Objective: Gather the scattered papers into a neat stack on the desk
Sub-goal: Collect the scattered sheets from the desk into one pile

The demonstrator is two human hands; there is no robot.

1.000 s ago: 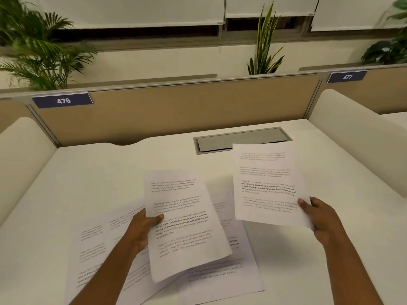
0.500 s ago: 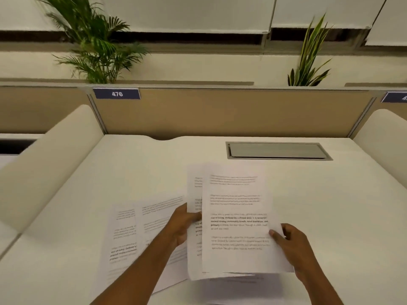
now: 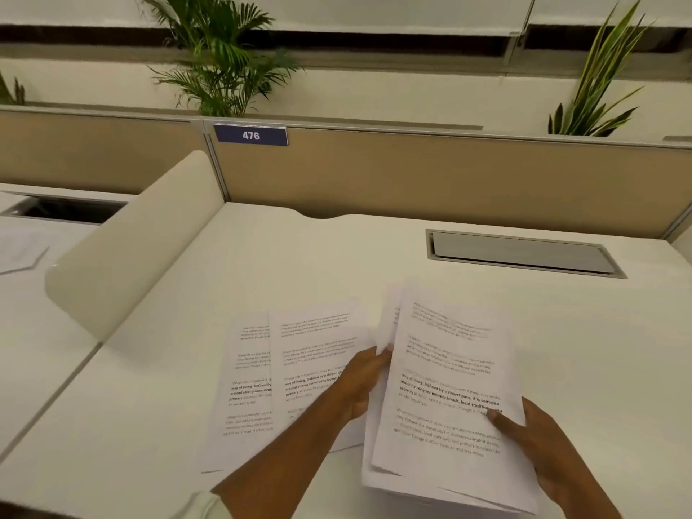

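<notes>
Your left hand (image 3: 365,383) is curled around the left edge of a small bundle of printed sheets (image 3: 445,402), fingers tucked behind the paper and the thumb pressed on the front near the upper part of that edge. Your right hand (image 3: 539,440) pinches the same bundle at its lower right edge, thumb lying flat across the printed text and the fingers hidden behind. The bundle is lifted off the white desk (image 3: 284,264) and tilted toward you; the sheets in it are not squared, since the edge of a rear page peeks out along the top left and more edges fan out at the bottom. To the left of the bundle, two more printed pages (image 3: 296,372) lie flat on the desk, overlapping each other side by side, with your left forearm crossing over their lower right part. Beyond the papers, a grey cable-access flap (image 3: 524,252) is set into the desk near the tan partition (image 3: 412,174), which carries a blue tag reading 476 (image 3: 250,135). A rounded cream side divider (image 3: 138,249) stands at the desk's left.
</notes>
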